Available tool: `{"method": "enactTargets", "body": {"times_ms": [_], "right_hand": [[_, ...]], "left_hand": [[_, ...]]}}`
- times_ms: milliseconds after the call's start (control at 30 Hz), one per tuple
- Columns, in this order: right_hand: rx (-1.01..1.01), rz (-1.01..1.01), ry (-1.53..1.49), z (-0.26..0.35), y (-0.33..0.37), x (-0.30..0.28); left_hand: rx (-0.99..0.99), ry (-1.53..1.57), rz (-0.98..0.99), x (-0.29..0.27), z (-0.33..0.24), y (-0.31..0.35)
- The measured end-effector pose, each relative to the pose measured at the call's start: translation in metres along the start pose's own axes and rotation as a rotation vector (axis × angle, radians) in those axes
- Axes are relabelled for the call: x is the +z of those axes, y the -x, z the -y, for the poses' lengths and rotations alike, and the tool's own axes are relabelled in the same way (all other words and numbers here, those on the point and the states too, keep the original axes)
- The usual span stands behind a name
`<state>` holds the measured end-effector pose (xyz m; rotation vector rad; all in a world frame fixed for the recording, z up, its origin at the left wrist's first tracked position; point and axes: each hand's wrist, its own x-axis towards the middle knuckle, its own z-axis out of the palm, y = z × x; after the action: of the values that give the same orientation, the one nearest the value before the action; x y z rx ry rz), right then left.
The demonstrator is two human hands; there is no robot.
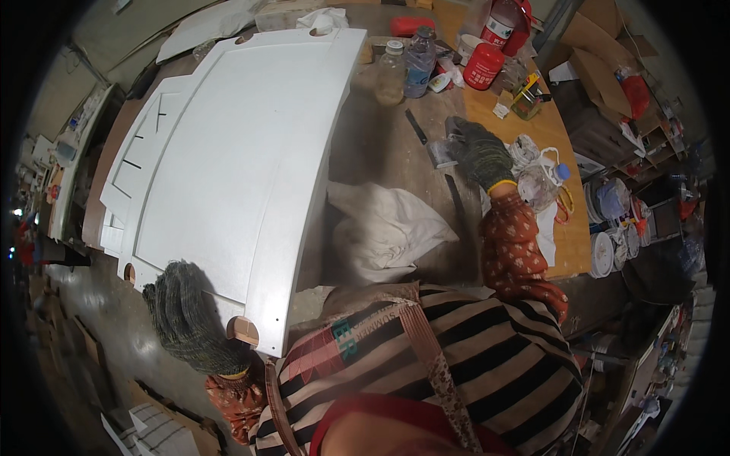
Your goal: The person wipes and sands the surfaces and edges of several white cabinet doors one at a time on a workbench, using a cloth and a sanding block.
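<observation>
A large white panel [236, 144] with a raised border and rounded cutouts at its corners lies across the left side of the table. At its near left edge, between two cutouts, my left hand [182, 315] in a dark knitted glove is closed over the rim. Over the table to the right, my right hand [483, 154], gloved alike, has its fingers bent against a flat grey blade-like piece [441, 154]. The fingers partly hide that piece, so its exact kind is unclear. Close by lie a dark narrow strip [416, 126] and a second dark strip [454, 194].
A crumpled whitish cloth [391, 232] lies between the panel and my right arm. Farther back stand a glass jar [391, 74], a plastic bottle [419, 62] and a red container [484, 65]. A clear jug [538, 185] sits right of my right hand. Buckets [602, 254] stand beyond the table's right edge.
</observation>
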<state>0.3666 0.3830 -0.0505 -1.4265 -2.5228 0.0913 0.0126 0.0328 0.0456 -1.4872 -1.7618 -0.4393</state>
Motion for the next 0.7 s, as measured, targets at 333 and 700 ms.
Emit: {"method": "enactTargets", "body": {"times_ms": [333,700], "right_hand": [[-0.074,0.176,-0.287,0.011,-0.008,0.000],[-0.438,0.036,-1.014,0.112,-0.066,-0.109]], "left_hand": [[0.045,0.170,0.171,-0.008,-0.009,-0.017],[0.088,0.448,0.127,-0.015,-0.008,-0.031]]}}
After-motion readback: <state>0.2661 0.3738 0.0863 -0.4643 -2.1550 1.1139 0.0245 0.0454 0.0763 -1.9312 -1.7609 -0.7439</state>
